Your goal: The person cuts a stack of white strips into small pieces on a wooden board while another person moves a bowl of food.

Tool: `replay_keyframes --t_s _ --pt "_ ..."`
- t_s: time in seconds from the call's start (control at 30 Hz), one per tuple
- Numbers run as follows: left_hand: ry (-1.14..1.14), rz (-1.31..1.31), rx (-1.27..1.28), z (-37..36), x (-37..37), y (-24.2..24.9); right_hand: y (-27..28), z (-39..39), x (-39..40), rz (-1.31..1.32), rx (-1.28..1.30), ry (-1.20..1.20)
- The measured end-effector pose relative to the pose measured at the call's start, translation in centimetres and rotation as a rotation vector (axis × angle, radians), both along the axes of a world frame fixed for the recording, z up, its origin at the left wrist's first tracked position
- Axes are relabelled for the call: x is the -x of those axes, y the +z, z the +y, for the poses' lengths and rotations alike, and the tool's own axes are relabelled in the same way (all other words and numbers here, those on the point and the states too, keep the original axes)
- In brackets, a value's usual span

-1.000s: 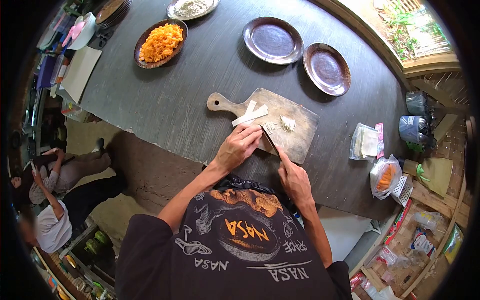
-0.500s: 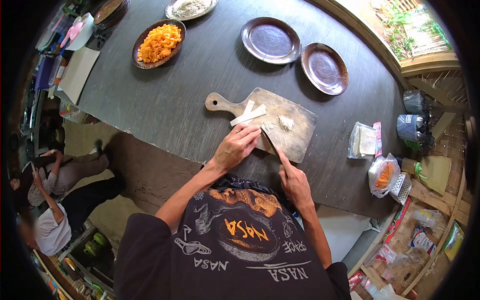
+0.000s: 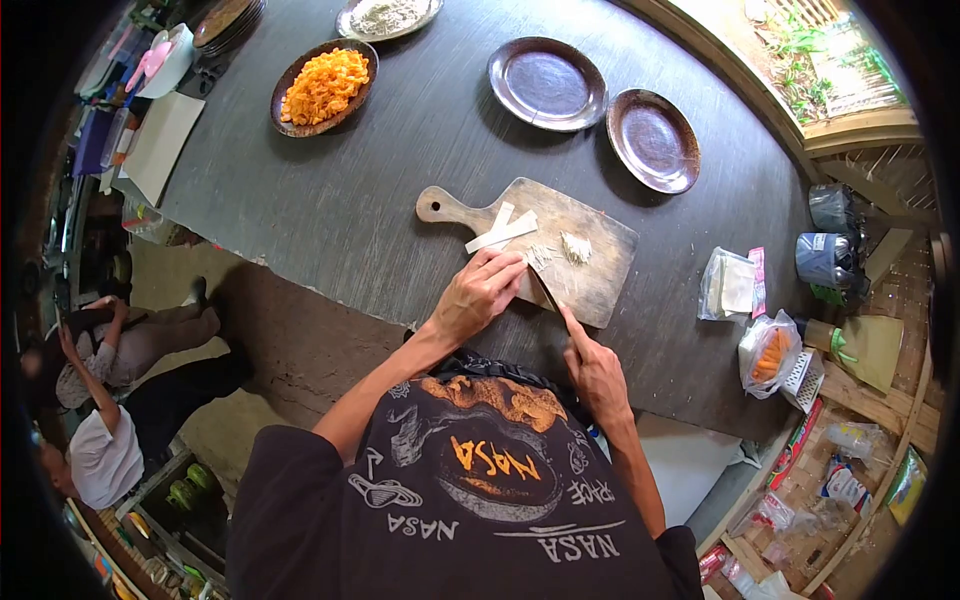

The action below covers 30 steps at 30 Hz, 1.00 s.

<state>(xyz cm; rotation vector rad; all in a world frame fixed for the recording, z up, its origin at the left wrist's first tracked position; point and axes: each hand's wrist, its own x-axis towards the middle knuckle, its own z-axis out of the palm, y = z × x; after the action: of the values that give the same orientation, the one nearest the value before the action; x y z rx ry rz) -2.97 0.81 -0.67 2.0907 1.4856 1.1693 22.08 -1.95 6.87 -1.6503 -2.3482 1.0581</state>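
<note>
A wooden cutting board (image 3: 600,275) with a handle lies on the dark table (image 3: 380,200). My left hand (image 3: 480,292) presses a pale strip of food flat on the board's near edge. My right hand (image 3: 595,368) grips a knife (image 3: 545,290), its blade resting on the board just right of my left fingers. Two long white strips (image 3: 500,230) lie crossed near the handle end. A small heap of thin white shreds (image 3: 574,246) sits mid-board, with a few more shreds by the blade.
Two empty brown plates (image 3: 547,82) (image 3: 653,139) stand beyond the board. A bowl of orange pieces (image 3: 323,86) is at the far left. Plastic bags (image 3: 735,285) (image 3: 770,355) and a grater lie at the right. Two people sit on the floor at the left (image 3: 110,390).
My right hand with the knife has shifted slightly toward me along the board. My left hand stays on the food, and the view moves a little.
</note>
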Motion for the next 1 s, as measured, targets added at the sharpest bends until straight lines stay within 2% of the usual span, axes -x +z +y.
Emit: replay_keyframes --t_s 0.3,0.5,0.7,1.0 --pt "-0.014 0.015 -0.02 0.0 0.0 0.1 -1.0 0.6 1.0 0.088 -0.049 -0.01" --pt "-0.024 0.026 -0.008 -0.2 -0.1 0.1 -0.2 0.7 1.3 -0.038 -0.055 -0.005" --pt "-0.004 0.076 -0.02 -0.4 -0.2 0.0 0.5 0.2 0.5 -0.031 0.005 -0.01" --pt "-0.013 0.111 -0.034 -0.5 0.3 0.6 -0.6 0.9 1.1 0.038 -0.041 0.006"
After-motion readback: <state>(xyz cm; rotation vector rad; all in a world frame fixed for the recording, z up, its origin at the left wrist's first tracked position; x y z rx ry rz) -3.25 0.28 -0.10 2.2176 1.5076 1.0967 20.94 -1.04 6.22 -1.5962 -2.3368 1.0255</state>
